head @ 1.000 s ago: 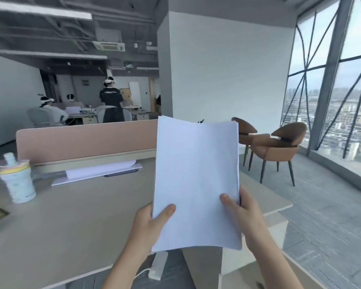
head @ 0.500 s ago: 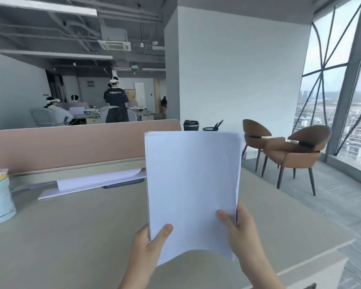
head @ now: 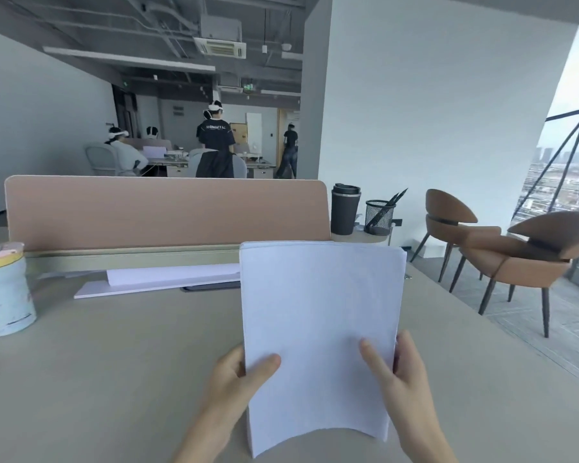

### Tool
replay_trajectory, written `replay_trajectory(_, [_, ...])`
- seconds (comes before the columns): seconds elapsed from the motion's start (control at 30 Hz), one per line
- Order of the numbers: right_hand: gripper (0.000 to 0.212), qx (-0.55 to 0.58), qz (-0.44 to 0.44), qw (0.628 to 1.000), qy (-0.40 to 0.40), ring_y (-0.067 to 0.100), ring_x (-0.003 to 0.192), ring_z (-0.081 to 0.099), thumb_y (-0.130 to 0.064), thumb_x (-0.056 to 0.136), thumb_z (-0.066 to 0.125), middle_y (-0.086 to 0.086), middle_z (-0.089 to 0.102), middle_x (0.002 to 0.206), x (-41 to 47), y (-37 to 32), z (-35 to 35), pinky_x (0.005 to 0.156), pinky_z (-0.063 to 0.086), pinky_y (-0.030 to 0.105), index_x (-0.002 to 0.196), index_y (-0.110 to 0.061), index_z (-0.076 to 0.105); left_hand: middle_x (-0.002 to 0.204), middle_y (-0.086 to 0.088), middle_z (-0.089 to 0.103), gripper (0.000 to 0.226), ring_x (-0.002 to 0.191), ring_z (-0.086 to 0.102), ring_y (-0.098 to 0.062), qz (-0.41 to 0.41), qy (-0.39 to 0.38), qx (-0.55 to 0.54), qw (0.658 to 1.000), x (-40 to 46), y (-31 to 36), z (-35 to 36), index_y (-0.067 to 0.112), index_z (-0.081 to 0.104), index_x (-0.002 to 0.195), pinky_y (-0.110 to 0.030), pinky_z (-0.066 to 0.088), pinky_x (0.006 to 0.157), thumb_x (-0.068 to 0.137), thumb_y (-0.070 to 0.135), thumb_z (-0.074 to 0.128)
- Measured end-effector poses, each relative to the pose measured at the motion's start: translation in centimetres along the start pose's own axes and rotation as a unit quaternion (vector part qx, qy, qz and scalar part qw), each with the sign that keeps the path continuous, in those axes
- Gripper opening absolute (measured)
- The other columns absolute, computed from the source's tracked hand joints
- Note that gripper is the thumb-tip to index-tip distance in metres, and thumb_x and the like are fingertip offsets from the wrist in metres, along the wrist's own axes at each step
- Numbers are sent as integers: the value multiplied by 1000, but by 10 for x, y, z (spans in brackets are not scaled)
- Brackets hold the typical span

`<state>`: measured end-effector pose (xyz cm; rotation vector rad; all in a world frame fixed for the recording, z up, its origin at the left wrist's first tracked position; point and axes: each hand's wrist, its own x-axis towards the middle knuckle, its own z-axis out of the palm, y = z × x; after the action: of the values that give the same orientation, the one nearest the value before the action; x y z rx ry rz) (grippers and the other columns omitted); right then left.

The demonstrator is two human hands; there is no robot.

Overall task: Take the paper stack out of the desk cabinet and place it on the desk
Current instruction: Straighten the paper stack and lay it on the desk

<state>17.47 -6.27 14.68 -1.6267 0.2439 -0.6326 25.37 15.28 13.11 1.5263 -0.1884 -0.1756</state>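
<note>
A white paper stack (head: pixel 318 315) is held over the beige desk (head: pixel 121 372), tilted with its far edge toward the divider and its near edge bowed. My left hand (head: pixel 238 382) grips its lower left edge, thumb on top. My right hand (head: pixel 398 372) grips the lower right edge, thumb on the sheet. Whether the stack touches the desk I cannot tell. The desk cabinet is out of view.
A pink divider panel (head: pixel 168 208) runs along the desk's back. White sheets (head: pixel 168 279) lie below it. A pale canister (head: pixel 4 289) stands at the left, a dark tumbler (head: pixel 345 208) and a mesh pen cup (head: pixel 379 217) at the back right. Brown chairs (head: pixel 515 252) stand on the right.
The stack has come lower and forward over the desk, held by both hands. The view has shifted right and closer to the desk, showing the tumbler and pen cup.
</note>
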Motion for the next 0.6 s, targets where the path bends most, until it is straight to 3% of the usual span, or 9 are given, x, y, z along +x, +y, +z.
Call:
replay_trajectory(0.07, [26,9,-27,1000,1,12,66,55,-42,81,72,-2,60,75,15,-14,1,65,45,31,87,-20,59,99,2,82,44,92,78,-19,16,-7,-15,1000,6,11,4,25,76,99,-37,59,78,58,37,83])
replay_trajectory(0.13, [23,21,-49,999,-3,7,68,60,-39,83,73,-14,64,75,27,-23,3,67,47,30,92,-23,60,97,6,82,44,88,78,-15,8,3,-25,1000,11,13,10,28,73,104,-32,58,73,61,30,83])
replay_trajectory(0.23, [16,37,-51,998,7,11,90,73,-30,88,74,-10,75,98,37,-23,8,77,57,38,101,-29,63,92,4,82,44,84,79,-15,-21,33,-49,998,12,10,19,22,74,103,-35,58,73,60,30,83])
replay_trajectory(0.4, [9,33,-48,997,49,13,92,73,-31,90,72,-11,75,95,42,-16,13,81,58,41,95,-31,64,86,1,83,8,76,79,-12,-19,51,-28,998,12,11,24,17,79,88,-30,57,67,81,19,82])
replay_trajectory(0.6, [23,43,-88,995,20,7,103,70,-32,93,67,-11,74,110,52,-30,11,84,55,35,115,-30,62,79,6,82,2,74,78,-10,25,86,-11,996,24,21,24,21,80,80,-34,59,72,82,20,80])
